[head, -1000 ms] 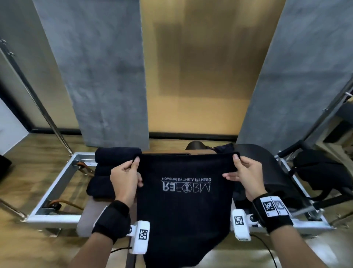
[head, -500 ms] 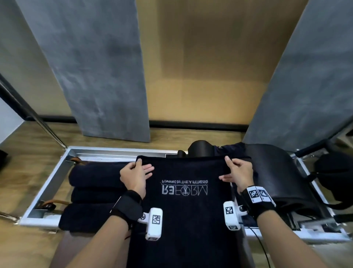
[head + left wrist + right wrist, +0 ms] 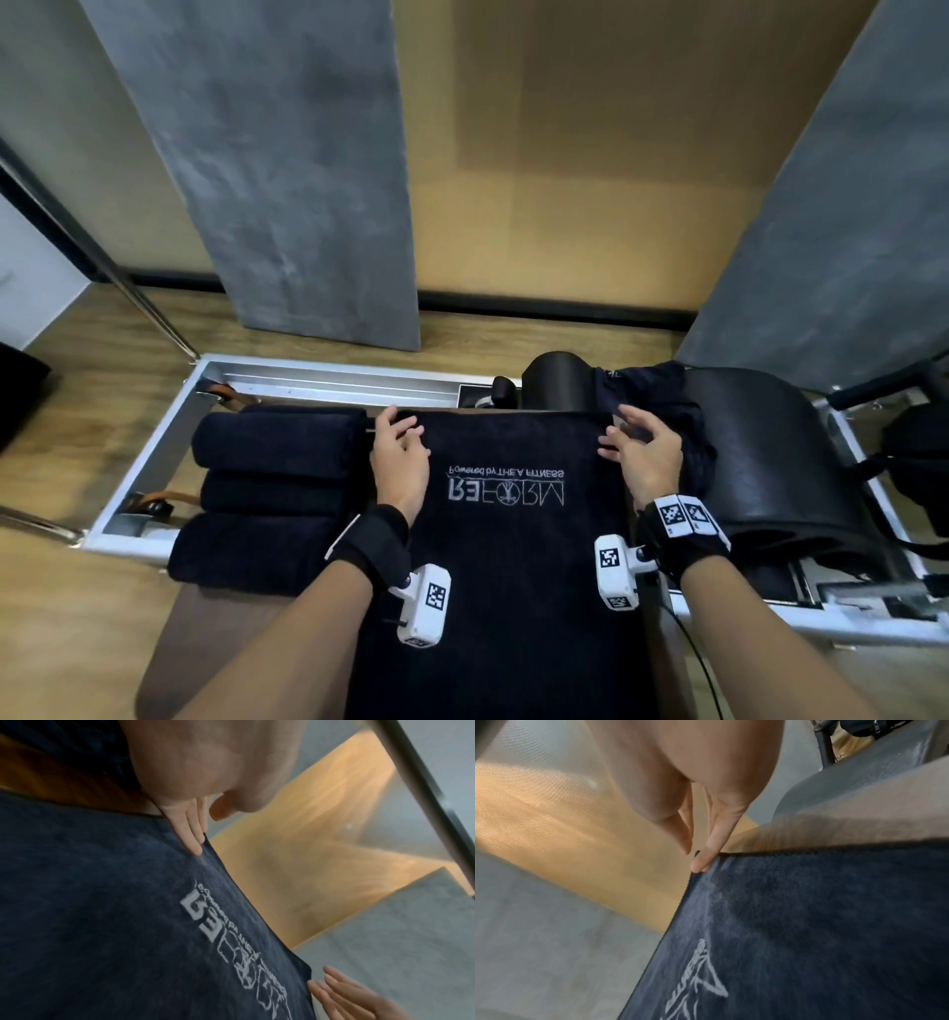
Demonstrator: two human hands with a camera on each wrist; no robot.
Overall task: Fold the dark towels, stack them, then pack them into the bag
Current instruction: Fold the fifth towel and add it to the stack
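Spreading a dark towel [image 3: 513,555] flat, a person leans over a padded brown desk [image 3: 169,647] set within a metal frame [image 3: 154,457]. The towel lies logo side up down the middle of the desk, its far edge at the desk's far edge. The left hand [image 3: 398,455] rests on the towel's far left corner and the right hand [image 3: 644,455] on its far right corner; both grips are loose, fingers nearly straight, touching the cloth without clutching it. Along the desk's left edge lie three folded dark towels [image 3: 272,493], touching one another. A black bolster [image 3: 760,462] sits past the right edge. No bag is clearly visible. Folding of this towel seems about to begin; the next move likely calls for pinching both far corners and drawing them toward the near edge.
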